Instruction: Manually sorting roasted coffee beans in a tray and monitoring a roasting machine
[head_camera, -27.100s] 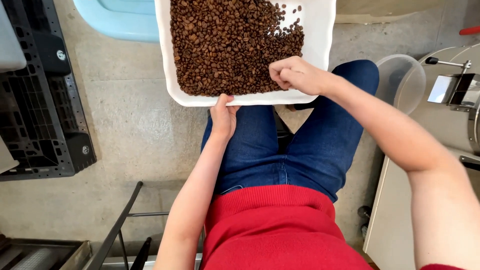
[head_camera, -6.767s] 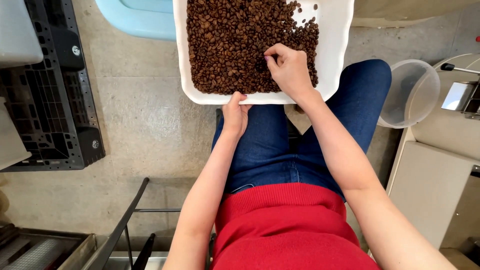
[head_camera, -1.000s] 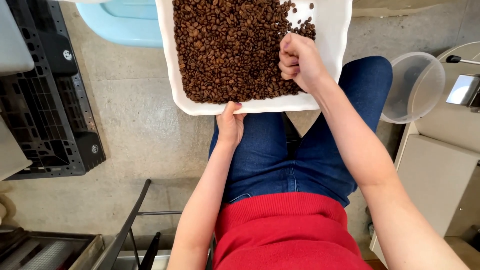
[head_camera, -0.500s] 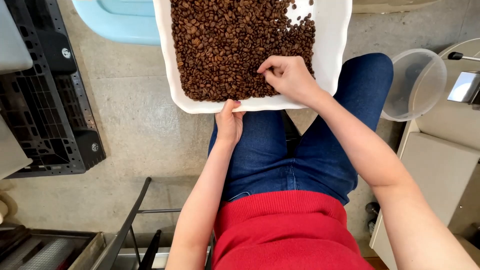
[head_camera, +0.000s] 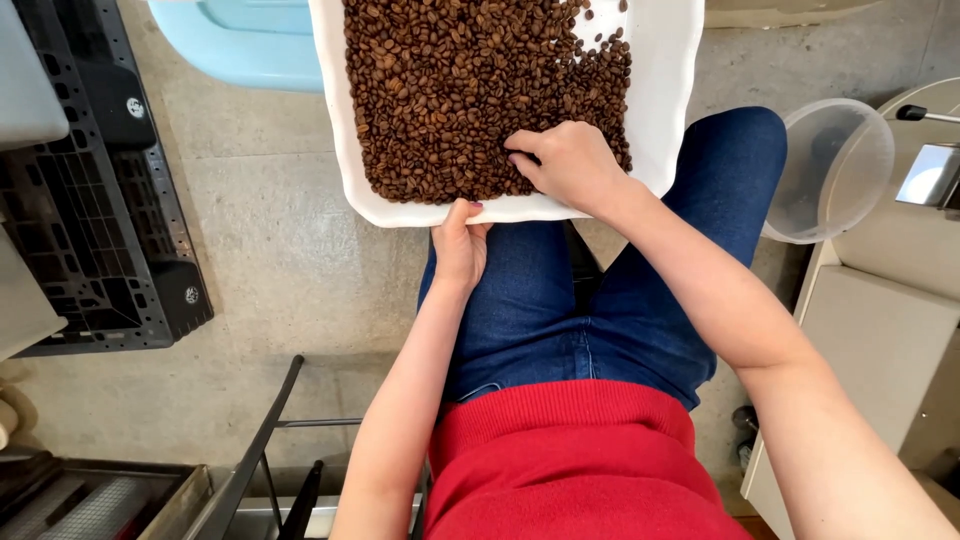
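Black pallet (head_camera: 95, 200), clear tub (head_camera: 835, 170).

– What do the surfaces look like from where you sit?
– I see a smooth white tray (head_camera: 670, 120), seemingly plastic, holding glossy brown coffee beans (head_camera: 450, 100).
– And around it?
– Rough matt concrete floor (head_camera: 280, 270), a translucent plastic tub (head_camera: 835, 170), a black ribbed plastic pallet (head_camera: 90, 230), denim jeans (head_camera: 540, 320), a knitted red top (head_camera: 570, 470).

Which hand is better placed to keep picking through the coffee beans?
Probably the right hand: it rests on the coffee beans, while the left hand grips the white tray edge.
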